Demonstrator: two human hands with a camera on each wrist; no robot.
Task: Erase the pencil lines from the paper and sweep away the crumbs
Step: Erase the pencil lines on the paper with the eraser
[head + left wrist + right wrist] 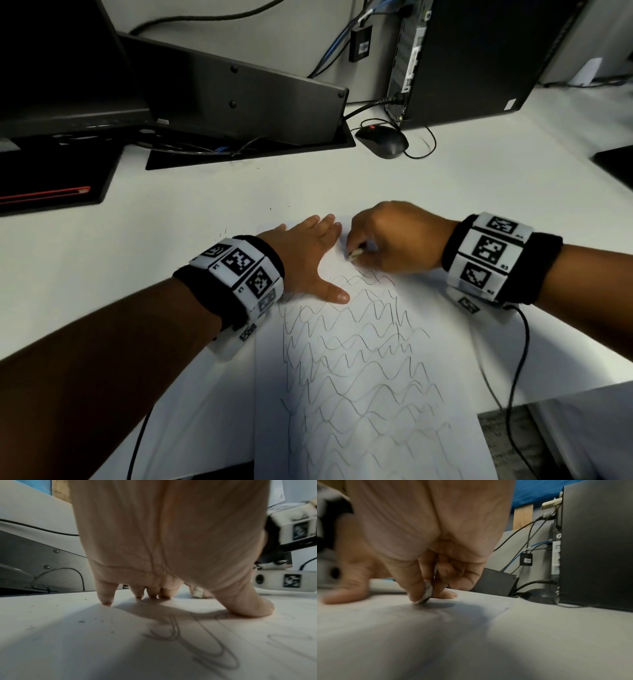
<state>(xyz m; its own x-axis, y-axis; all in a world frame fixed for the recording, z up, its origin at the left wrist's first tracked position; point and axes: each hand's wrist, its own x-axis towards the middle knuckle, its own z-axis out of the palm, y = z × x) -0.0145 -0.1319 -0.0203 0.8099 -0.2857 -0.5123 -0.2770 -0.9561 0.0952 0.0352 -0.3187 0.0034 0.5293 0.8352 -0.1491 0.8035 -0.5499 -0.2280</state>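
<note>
A white sheet of paper (pixel 359 370) covered in wavy pencil lines (pixel 363 346) lies on the white desk. My left hand (pixel 308 253) lies flat on the paper's top left part, fingers straight and spread, thumb pressing down. My right hand (pixel 387 240) pinches a small white eraser (pixel 356 254) between thumb and fingers, its tip touching the paper near the top edge. In the right wrist view the eraser (pixel 427 593) meets the paper (pixel 436 628) under my fingertips. The left wrist view shows my left hand (pixel 154 561) on the paper (pixel 197 642), with the eraser (pixel 197 592) beyond it.
A black mouse (pixel 382 140) with its cable sits behind the paper. A black computer tower (pixel 472 58) stands at the back right, a monitor base (pixel 233 102) at the back left. A red pencil (pixel 44 195) lies on a dark pad at far left. Small dark crumbs (pixel 222 233) dot the desk.
</note>
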